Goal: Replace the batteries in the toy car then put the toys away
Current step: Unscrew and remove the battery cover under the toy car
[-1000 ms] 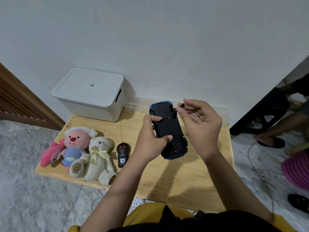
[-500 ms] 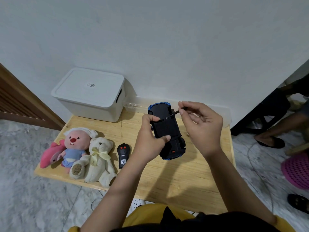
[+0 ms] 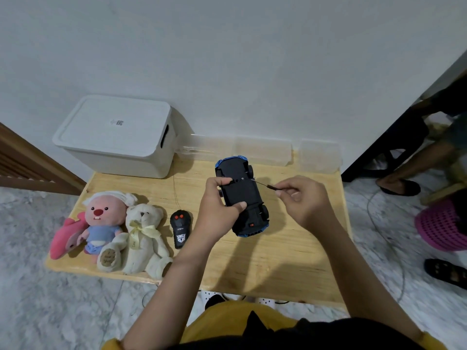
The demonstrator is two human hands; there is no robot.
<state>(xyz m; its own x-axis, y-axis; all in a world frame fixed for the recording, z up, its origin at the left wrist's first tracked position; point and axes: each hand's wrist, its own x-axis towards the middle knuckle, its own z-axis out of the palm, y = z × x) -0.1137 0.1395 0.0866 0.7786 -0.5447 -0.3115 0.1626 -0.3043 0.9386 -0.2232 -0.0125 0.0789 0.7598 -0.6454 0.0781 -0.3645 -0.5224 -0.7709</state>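
Note:
A blue toy car (image 3: 242,198) is held upside down over the wooden table (image 3: 278,261), black underside facing me. My left hand (image 3: 218,205) grips it around the middle from the left. To the right of the car my right hand (image 3: 302,200) pinches a thin small screwdriver (image 3: 265,185), its tip pointing left at the car's underside. On the table's left lie a pink fish plush (image 3: 66,234), a pink beaver plush (image 3: 102,223) and a cream teddy bear (image 3: 144,236). Beside them rests a black remote control (image 3: 180,228).
A white lidded storage box (image 3: 116,135) stands at the table's back left. Clear plastic containers (image 3: 262,150) line the back edge by the wall. Another person's feet (image 3: 399,185) and a pink basket (image 3: 442,223) are on the floor to the right.
My right hand has swung out to the right, and the screwdriver now lies nearly level, pointing at the car's underside. The car has tilted slightly in my left hand.

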